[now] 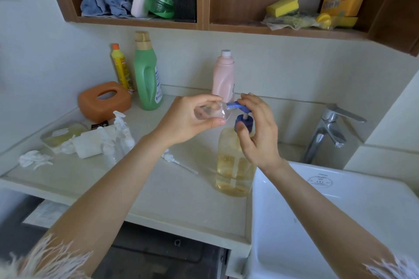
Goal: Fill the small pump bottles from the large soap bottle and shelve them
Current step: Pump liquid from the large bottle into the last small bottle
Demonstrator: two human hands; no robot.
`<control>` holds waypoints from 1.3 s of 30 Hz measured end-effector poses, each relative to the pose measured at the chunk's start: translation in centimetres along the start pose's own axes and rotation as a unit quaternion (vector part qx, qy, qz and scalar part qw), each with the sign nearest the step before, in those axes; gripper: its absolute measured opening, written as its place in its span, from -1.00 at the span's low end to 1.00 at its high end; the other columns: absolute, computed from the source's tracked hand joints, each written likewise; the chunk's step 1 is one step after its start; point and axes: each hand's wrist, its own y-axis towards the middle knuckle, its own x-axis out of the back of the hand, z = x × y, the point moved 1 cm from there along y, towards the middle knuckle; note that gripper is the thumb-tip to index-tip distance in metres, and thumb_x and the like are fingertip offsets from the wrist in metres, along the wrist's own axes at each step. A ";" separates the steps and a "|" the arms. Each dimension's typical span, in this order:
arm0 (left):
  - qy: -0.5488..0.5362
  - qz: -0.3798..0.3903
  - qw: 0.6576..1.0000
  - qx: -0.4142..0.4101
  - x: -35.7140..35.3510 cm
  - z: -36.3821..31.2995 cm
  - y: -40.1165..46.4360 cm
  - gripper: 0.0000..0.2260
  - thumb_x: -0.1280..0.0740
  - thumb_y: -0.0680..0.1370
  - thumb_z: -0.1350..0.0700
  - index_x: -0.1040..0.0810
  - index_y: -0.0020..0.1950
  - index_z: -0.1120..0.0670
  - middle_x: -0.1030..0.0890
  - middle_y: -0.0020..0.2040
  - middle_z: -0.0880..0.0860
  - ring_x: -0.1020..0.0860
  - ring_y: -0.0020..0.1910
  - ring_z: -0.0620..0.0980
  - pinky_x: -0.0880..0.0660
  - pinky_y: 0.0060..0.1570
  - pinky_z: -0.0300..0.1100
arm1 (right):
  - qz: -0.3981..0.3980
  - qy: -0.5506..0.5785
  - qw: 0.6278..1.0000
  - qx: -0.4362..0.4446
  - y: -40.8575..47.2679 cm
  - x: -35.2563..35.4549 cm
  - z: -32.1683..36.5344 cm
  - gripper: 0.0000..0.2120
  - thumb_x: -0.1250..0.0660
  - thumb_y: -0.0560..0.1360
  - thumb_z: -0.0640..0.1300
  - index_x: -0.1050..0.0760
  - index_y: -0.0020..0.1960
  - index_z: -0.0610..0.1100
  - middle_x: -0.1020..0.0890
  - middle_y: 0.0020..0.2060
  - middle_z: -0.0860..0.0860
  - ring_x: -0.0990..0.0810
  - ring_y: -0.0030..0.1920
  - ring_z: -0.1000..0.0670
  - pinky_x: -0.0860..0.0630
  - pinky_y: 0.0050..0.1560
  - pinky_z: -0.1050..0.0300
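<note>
Frankly, no label reads clearly. Lying sideways in the left hand (192,118), the small clear bottle (209,112) is wrapped by curled fingers, its mouth at the blue pump spout (235,105). Right hand (256,129) fingers press the pump head atop the large amber soap bottle (234,165) on the worktop (158,188).

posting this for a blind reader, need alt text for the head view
A left hand tips a small clear plastic bottle sideways against the blue pump spout of a large clear bottle of amber soap, while the right hand rests on the pump. More small bottles wait on the pale counter beside a white sink.
</note>
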 end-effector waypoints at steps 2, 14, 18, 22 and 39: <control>-0.024 -0.003 1.000 0.011 -0.2 0.3 -0.1 -0.58 -0.52 0.33 -0.10 -0.55 0.16 -0.15 -0.67 0.04 -0.12 -0.60 -0.16 -0.19 -0.48 -0.04 -0.34 | -0.018 0.007 1.000 0.002 0.1 -0.2 -0.1 -0.66 -0.16 0.39 -0.33 -0.53 0.11 -0.39 -0.56 0.14 -0.11 -0.49 0.23 -0.13 -0.45 0.23 -0.05; -0.080 0.013 0.992 0.092 -1.0 1.2 -0.8 -0.63 -0.53 0.42 0.11 -0.62 0.18 0.19 -0.67 0.12 0.08 -0.60 0.17 -0.04 -0.46 0.29 -0.05 | -0.023 -0.029 0.999 -0.007 -0.2 -0.4 -0.1 -0.60 -0.10 0.31 -0.27 -0.62 0.01 -0.31 -0.66 0.01 -0.15 -0.62 0.06 -0.16 -0.49 0.12 -0.13; -0.089 -0.011 0.991 0.101 -0.9 0.4 -1.1 -0.70 -0.47 0.47 0.08 -0.63 0.17 0.12 -0.69 0.04 0.04 -0.66 0.02 -0.01 -0.53 0.19 -0.04 | 0.027 -0.051 0.998 -0.010 0.1 0.5 0.6 -0.59 -0.13 0.34 -0.29 -0.57 0.11 -0.34 -0.61 0.11 -0.18 -0.56 0.16 -0.18 -0.46 0.17 -0.13; -0.121 -0.009 0.987 0.103 -1.1 0.0 -1.7 -0.71 -0.43 0.48 -0.03 -0.64 0.15 0.07 -0.70 0.03 0.03 -0.66 -0.06 -0.06 -0.54 0.15 0.15 | 0.026 -0.035 0.999 -0.023 0.8 1.2 1.3 -0.62 -0.14 0.42 -0.27 -0.56 0.14 -0.36 -0.53 0.18 -0.26 -0.49 0.18 -0.06 -0.31 0.15 0.50; -0.121 -0.033 0.984 0.130 -2.3 0.2 -1.9 -0.63 -0.46 0.34 -0.05 -0.63 0.10 0.05 -0.70 -0.13 0.04 -0.62 -0.25 -0.13 -0.47 -0.13 -0.27 | -0.055 -0.006 0.998 0.024 -0.8 -0.8 -0.5 -0.57 -0.13 0.25 -0.48 -0.56 0.06 -0.41 -0.61 0.05 -0.22 -0.52 0.17 -0.11 -0.39 0.29 0.12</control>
